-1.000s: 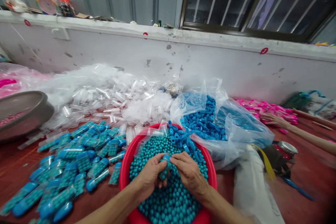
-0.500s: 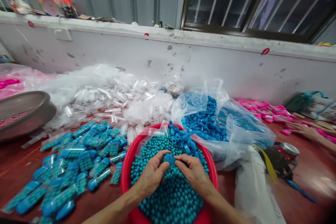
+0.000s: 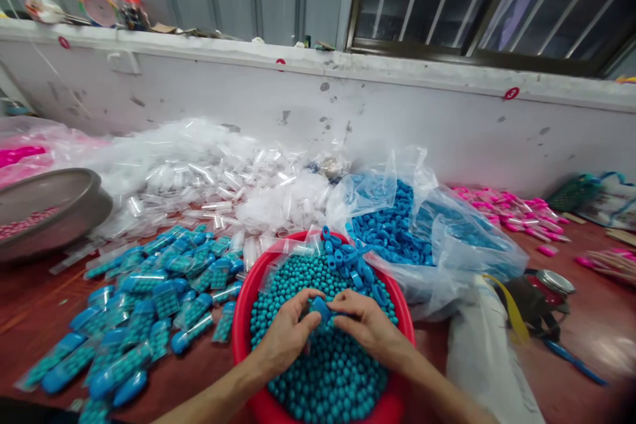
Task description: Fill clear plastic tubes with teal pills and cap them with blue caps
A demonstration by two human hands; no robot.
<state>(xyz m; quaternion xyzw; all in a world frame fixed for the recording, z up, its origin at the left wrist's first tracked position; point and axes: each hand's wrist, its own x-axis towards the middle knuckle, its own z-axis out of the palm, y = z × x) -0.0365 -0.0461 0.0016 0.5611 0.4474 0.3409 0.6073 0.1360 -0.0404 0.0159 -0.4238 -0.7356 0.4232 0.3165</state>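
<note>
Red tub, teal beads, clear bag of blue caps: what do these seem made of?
Red tub: probably plastic, by its smooth, evenly coloured rim. Teal beads: likely plastic, opaque, small highlights suggesting slight sheen; painted wood can't be excluded. Clear bag: apparently thin plastic film, by its see-through, shiny creases.

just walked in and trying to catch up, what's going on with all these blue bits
A person's left hand holds a small blue-topped piece over a red tub of teal beads; the right hand has its fingertips at the piece's edge. Loose blue caps lie on the beads at the tub's far side. Blue-capped packs of beads are piled to the left, and more caps sit in a plastic bag beyond the tub.
</note>
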